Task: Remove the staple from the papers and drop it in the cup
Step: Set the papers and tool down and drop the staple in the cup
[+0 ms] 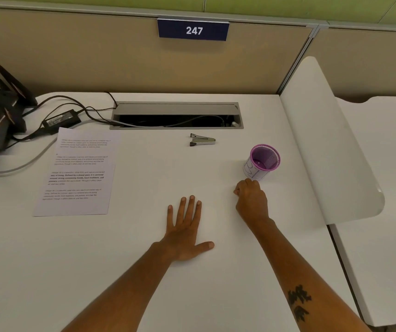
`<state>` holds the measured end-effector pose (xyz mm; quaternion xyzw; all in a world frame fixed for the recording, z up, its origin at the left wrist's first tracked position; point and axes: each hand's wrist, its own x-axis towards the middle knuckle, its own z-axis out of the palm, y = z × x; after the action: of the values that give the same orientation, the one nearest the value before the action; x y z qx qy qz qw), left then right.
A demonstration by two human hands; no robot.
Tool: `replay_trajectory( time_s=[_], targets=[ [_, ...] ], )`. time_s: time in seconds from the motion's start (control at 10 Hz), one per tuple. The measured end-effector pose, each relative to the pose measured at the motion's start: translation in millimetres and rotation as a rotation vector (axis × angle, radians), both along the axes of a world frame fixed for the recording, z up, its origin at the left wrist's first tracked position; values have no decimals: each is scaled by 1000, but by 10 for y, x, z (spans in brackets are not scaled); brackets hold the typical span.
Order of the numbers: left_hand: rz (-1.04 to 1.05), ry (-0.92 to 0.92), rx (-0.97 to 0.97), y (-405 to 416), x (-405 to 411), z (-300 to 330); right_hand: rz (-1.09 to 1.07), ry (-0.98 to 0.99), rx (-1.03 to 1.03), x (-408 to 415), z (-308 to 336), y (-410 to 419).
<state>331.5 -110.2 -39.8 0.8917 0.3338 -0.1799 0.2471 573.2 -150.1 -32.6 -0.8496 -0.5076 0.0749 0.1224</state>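
My left hand (184, 232) lies flat on the white worktop (144, 271), fingers spread, holding nothing. My right hand (251, 200) rests curled into a loose fist just below the purple mesh cup (263, 161); whether it encloses anything I cannot tell. The printed papers (79, 172) lie at far left, the staple remover (201, 140) beyond, near the cable tray (176, 115).

the left hand (184, 232) lies flat, palm down, fingers spread and thumb out; the right hand (251, 200) is curled into a loose fist, forearm tattooed.
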Motion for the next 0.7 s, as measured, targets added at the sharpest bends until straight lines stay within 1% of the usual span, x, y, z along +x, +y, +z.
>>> replay_trajectory(
  time_s=[0.1,0.2,0.3,0.4,0.5,0.6,0.7],
  targets=[
    [0,0,-4,7,-2,10,14,-19,-35,-3,-5,-18],
    [0,1,-2,2,-8,6,43,29,-33,-5,84,-59],
    [-3,4,-5,-5,-4,7,9,143,63,22,312,-45],
    [-4,4,-8,3,-2,18,-59,188,194,159,640,54],
    [-1,1,-17,3,-4,24,-131,165,256,412,949,200],
    [-3,3,-13,-1,-2,18,-172,136,240,632,1078,311],
    [1,3,-12,5,-6,5,-230,161,204,759,1039,380]
  ],
)
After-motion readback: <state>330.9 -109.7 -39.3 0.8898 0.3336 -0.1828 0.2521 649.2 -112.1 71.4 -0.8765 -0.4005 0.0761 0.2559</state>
